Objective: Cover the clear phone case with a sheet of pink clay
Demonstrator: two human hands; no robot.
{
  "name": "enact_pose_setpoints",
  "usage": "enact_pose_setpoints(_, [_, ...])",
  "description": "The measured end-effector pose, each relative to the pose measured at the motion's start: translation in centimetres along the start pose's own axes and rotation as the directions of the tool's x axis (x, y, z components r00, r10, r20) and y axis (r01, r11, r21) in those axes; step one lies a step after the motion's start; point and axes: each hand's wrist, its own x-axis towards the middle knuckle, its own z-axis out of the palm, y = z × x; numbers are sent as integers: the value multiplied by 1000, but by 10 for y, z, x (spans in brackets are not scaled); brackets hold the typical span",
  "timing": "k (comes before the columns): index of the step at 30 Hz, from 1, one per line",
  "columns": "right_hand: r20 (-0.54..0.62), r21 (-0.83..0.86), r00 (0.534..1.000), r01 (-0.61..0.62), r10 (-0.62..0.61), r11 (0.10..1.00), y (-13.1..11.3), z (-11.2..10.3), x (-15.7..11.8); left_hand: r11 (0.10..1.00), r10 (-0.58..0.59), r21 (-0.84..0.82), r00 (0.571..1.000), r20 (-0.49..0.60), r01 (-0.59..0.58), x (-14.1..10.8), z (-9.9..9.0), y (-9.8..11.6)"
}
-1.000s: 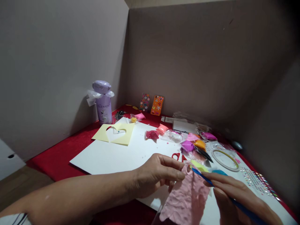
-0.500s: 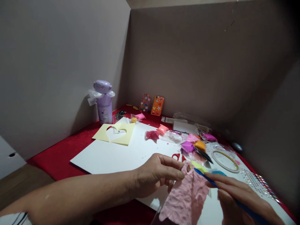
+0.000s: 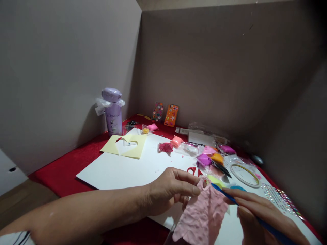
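My left hand (image 3: 173, 187) pinches the top left corner of a phone case covered in bumpy pink clay (image 3: 201, 217), with a small hole near that corner. The case is tilted, and its lower end runs out of view. In my right hand (image 3: 265, 211) is a slim blue modelling tool (image 3: 230, 197), held like a pen. Its tip rests at the case's upper edge, just right of the hole. Behind the case lie a yellow-green piece (image 3: 216, 181) and the red handles of scissors (image 3: 191, 170), partly hidden.
White board (image 3: 114, 172) covers much of the red cloth (image 3: 63, 166). A yellow card with a heart cut-out (image 3: 108, 146), clay packets (image 3: 204, 160), a tape roll (image 3: 244, 176) and gem stickers (image 3: 276, 199) lie around. A purple bottle (image 3: 114, 117) and two decorated phone cases (image 3: 171, 115) stand behind.
Almost nothing differs. The view shifts very slightly; both hands, the pink case and the blue tool keep nearly the same places.
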Motion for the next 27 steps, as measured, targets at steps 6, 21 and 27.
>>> enact_pose_setpoints(6, [13, 49, 997, 79, -80, 996, -3, 1, 4, 1000, 0, 12, 1000, -4, 0, -1, 1, 1])
enact_pose_setpoints(21, [-25, 161, 984, -169, 175, 972, -20, 8, 23, 998, 26, -57, 1000, 13, -25, -1, 1, 0])
enact_pose_setpoints(27, [-32, 205, 974, -213, 224, 955, -13, 7, 18, 997, 24, -77, 999, 34, -21, -2, 1, 0])
